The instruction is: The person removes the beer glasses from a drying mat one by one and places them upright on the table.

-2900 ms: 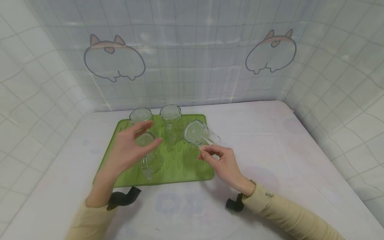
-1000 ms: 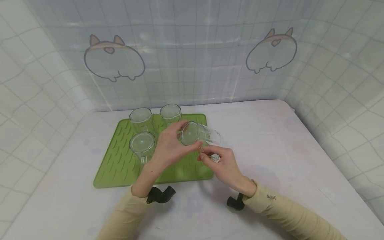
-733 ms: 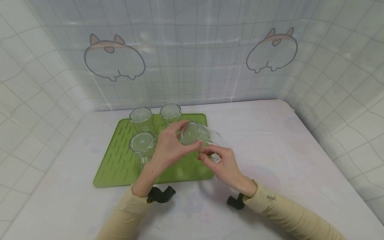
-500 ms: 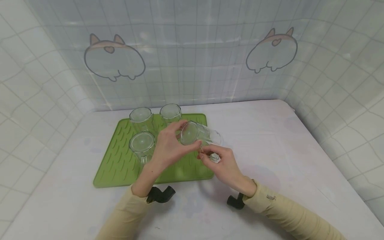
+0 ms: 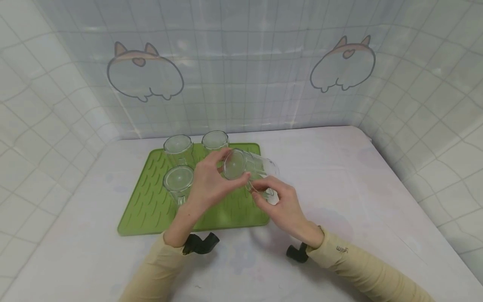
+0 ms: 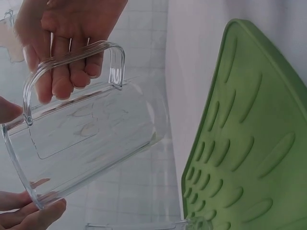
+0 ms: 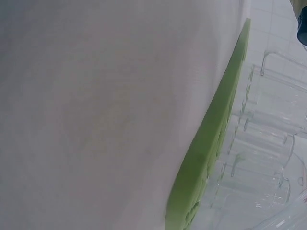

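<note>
In the head view, my left hand (image 5: 207, 182) grips a clear glass mug (image 5: 260, 164) near its base, thumb on the near side and fingers on the far side. The mug is held tilted above the right part of a green ribbed mat (image 5: 151, 218), its mouth end pointing right. Beside its handle is my right hand (image 5: 281, 205). Thumb and index finger stand apart there. The left wrist view has the handle (image 6: 72, 57) in front of the right hand's loosely extended fingers (image 6: 61, 86); whether they touch it I cannot tell.
Three more glass mugs, one at the back left (image 5: 178, 144), one at the back middle (image 5: 215, 140) and one in front (image 5: 179, 179), stand on the mat, apparently upside down. White cloth (image 5: 320, 167) covers the table. Tiled-pattern curtains (image 5: 241, 75) enclose the back and sides.
My left hand has come from over the front mug to the held mug's base end. Since half a second ago, the mug has shifted slightly left and up, and the right fingers have loosened from its handle.
</note>
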The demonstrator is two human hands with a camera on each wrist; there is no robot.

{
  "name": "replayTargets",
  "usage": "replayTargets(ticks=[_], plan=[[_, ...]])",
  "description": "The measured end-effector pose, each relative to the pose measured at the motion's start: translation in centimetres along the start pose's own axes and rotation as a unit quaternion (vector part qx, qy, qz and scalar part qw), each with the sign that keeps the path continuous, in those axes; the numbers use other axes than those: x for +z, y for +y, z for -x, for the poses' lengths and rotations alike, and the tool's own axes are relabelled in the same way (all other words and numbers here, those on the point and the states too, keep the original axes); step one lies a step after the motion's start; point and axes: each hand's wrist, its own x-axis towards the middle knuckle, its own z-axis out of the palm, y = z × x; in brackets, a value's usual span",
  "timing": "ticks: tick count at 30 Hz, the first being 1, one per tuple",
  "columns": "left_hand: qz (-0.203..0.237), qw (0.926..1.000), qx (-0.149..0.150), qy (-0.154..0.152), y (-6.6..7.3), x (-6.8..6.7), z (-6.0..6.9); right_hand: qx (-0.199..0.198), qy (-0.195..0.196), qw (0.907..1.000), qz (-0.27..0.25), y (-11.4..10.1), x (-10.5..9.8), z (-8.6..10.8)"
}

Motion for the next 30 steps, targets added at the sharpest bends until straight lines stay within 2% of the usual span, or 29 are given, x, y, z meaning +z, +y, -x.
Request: replayTargets(ticks=[17,30], plan=[[0.038,0.9989,0.002,0.026,0.2,-1.0,-0.4,-0.058,0.041,0.9974,-0.005,-0.2,-0.9,-0.9],[0.051,0.998,0.003,0.037,0.0,-1.4,-0.6,-0.05,0.071,0.9954,0.041,-0.2,-1.4,-1.4]])
